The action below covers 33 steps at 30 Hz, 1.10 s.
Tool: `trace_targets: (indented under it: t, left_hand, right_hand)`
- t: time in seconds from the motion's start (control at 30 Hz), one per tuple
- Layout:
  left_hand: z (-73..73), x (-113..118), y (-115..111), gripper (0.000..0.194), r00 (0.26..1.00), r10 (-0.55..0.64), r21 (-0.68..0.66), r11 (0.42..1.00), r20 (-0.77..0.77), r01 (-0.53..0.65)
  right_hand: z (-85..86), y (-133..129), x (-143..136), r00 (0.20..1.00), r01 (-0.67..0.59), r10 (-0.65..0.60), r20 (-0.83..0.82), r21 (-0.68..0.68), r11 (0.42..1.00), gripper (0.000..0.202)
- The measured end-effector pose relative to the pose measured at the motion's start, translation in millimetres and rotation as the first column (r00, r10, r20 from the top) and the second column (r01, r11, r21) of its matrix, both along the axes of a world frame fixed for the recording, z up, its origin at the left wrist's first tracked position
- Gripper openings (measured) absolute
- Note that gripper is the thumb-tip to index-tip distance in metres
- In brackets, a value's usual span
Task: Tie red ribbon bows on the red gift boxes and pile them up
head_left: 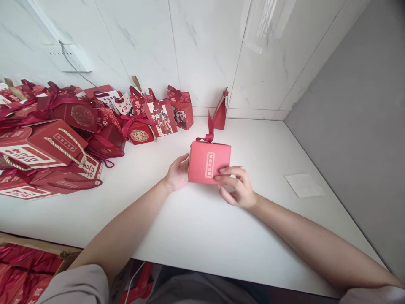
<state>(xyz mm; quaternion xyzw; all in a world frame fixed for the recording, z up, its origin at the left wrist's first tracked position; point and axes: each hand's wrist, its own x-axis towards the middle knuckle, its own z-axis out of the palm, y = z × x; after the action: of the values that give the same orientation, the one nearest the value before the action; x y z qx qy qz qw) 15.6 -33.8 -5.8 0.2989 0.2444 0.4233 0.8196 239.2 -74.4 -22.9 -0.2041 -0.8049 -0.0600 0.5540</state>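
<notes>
A red gift box with pale characters on its facing side is held up over the white table, a dark red ribbon rising from its top. My left hand supports the box at its left side, its fingers partly hidden behind it. At the lower right corner, my right hand grips the box, with fingertips on the printed face and the thumb underneath.
Many red gift boxes are piled on the table at left. A small red box stands by the wall. White paper lies at right. A carton of red boxes sits at lower left.
</notes>
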Motion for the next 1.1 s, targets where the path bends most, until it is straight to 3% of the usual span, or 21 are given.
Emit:
trace_targets:
  t: [0.1, 0.2, 0.3, 0.47, 0.63, 0.77, 1.1]
  left_hand:
    - [5.1, 5, -6, 0.046, 0.992, -0.100, -0.064, 0.992, 0.079, 0.105]
    - [11.2, 11, -10, 0.060, 0.984, -0.139, -0.044, 0.988, 0.110, 0.145]
    - [14.4, 13, -10, 0.067, 0.987, -0.088, -0.030, 0.995, 0.131, 0.093]
    - [13.2, 10, -5, 0.067, 0.987, 0.041, -0.054, 0.998, 0.153, -0.033]
    - [9.5, 8, 0, 0.061, 0.977, 0.120, -0.073, 0.991, 0.175, -0.109]
    - [8.2, 7, 2, 0.064, 0.979, 0.114, -0.064, 0.992, 0.168, -0.104]
    - [12.3, 8, -2, 0.064, 0.995, 0.049, -0.035, 0.998, 0.089, -0.046]
  right_hand:
    - [2.3, -3, -2, 0.987, 0.005, -0.030, -0.160, -0.153, 0.988, 0.044]
    - [2.1, -4, -4, 0.970, -0.104, 0.030, -0.241, -0.300, 0.948, 0.046]
    - [0.5, -1, -3, 0.955, -0.159, 0.041, -0.293, -0.392, 0.906, 0.045]
    - [-1.3, 11, 1, 0.975, -0.041, -0.072, -0.211, -0.488, 0.872, 0.015]
    - [-5.2, 22, 4, 0.962, -0.067, -0.114, -0.249, -0.619, 0.783, 0.012]
    - [-6.8, 23, 4, 0.958, -0.079, -0.123, -0.257, -0.655, 0.751, 0.012]
    - [-7.9, 23, 3, 0.970, -0.079, -0.094, -0.223, -0.660, 0.747, 0.014]
